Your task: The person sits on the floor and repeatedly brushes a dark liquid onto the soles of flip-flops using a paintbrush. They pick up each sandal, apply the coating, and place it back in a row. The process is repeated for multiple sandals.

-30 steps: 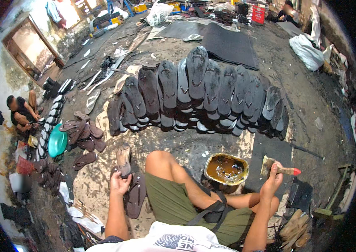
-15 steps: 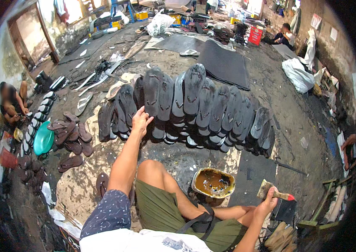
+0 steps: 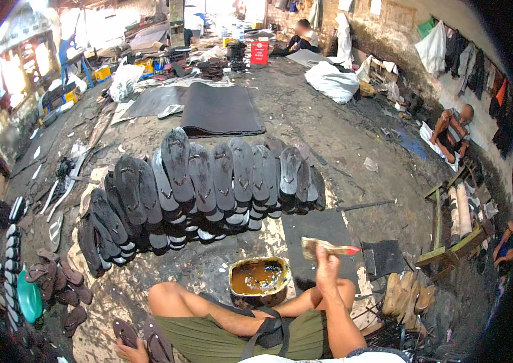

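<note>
My right hand [image 3: 328, 275] is closed round the handle of a flat paintbrush [image 3: 323, 247], held up to the right of a tub [image 3: 233, 279] of brown liquid. The brush's bristles point left and its red handle tip points right. At the lower edge my left hand [image 3: 132, 353] is partly cut off, its visible fingers apart at the near end of a dark brown flip-flop [image 3: 126, 334]. A second brown flip-flop [image 3: 158, 342] lies beside it, next to my left thigh. Ahead of my legs, a long row of grey-black flip-flops [image 3: 202, 178] leans in overlapping stacks.
A dark rubber sheet [image 3: 314, 233] lies right of the tub. Brown sandals [image 3: 57, 278] and a green basin [image 3: 28, 296] are at left. Wooden shoe forms [image 3: 405, 296] and a wooden frame [image 3: 450, 254] are at right. Black sheets [image 3: 220, 109] lie behind the row. Other people sit farther off.
The view has swung to the right. My left hand has come from the flip-flop row down to the brown flip-flops near my thigh. My right hand still holds the brush, now nearer the tub.
</note>
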### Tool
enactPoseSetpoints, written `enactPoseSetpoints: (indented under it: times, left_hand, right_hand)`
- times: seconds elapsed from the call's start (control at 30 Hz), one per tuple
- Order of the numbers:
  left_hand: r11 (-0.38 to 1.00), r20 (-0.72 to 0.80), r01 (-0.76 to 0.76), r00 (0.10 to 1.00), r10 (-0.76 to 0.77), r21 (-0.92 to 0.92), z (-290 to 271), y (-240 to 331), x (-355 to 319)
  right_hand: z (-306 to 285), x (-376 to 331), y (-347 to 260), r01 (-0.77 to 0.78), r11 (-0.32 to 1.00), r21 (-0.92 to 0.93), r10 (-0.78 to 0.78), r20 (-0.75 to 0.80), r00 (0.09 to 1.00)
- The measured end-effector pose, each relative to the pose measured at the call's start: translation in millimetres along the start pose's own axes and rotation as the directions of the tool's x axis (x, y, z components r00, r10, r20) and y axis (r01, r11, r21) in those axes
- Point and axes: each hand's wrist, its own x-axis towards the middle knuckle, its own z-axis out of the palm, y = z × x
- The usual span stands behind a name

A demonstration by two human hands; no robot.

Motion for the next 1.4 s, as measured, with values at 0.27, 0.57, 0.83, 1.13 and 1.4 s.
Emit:
enactPoseSetpoints:
  times: [0.27,0.57,0.83,1.13,1.4]
  left_hand:
    - [0.859,-0.289,-0.323,0.932,0.217,-0.398,-35,16,7]
    - [0.379,-0.614,-0.701,0.713,0.338,-0.605,-169,141,15]
    - [0.326,-0.084,-0.396,0.735,0.673,-0.858,-181,158,-65]
    - [-0.135,0.038,0.213,0.653,0.757,-0.968,-181,233,-80]
    - [-0.071,0.392,0.871,0.291,0.873,-0.487,-202,302,-200]
  right_hand:
    - [68,-18,-8,0.082,0.894,-0.44,0.206,0.566,0.798]
    - [92,-24,-5,0.483,0.771,-0.416,-0.062,0.705,0.707]
    - [-18,16,-66,0.518,0.309,-0.798,0.297,0.599,0.744]
    - [23,24,-109,-0.093,0.914,0.395,0.059,0.098,0.993]
    - [168,-44,-152,0.254,0.932,0.259,-0.349,0.455,0.819]
